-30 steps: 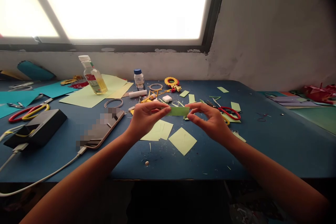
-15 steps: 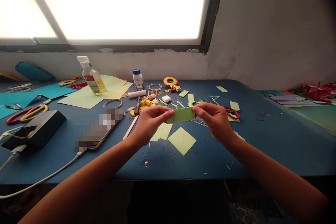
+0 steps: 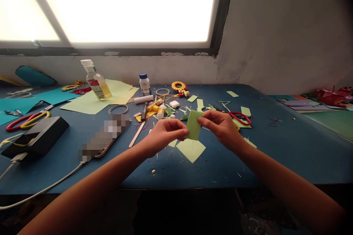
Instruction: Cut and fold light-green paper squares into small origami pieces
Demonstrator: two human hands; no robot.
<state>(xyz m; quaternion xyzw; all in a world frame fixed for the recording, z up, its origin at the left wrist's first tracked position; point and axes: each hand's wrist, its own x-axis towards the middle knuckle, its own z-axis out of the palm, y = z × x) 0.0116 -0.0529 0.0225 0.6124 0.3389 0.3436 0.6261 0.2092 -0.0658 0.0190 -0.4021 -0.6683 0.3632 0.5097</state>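
Between my hands a small green paper rectangle (image 3: pixel 194 126) is held up above the table, its long side tilted close to upright. My left hand (image 3: pixel 168 134) pinches its lower left edge between thumb and fingers. On the other side, my right hand (image 3: pixel 220 125) pinches the right edge near the upper corner. Below the held piece lies a pale green paper square (image 3: pixel 191 151) on the blue table (image 3: pixel 220 169). Red-handled scissors (image 3: pixel 241 118) lie just beyond my right hand. Green paper offcuts are scattered behind the held piece.
A tilted bottle of yellow liquid (image 3: pixel 99 86) stands on green paper sheets (image 3: pixel 79 104). Further right is a white bottle with a blue cap (image 3: pixel 144 84). On the left are a phone (image 3: pixel 106 136), a black box (image 3: pixel 41 136) with cables, and more scissors (image 3: pixel 27 119).
The green paper rectangle has turned from lying lengthwise between my hands to nearly upright. My left hand has moved slightly down and right; my right hand has shifted a little left.
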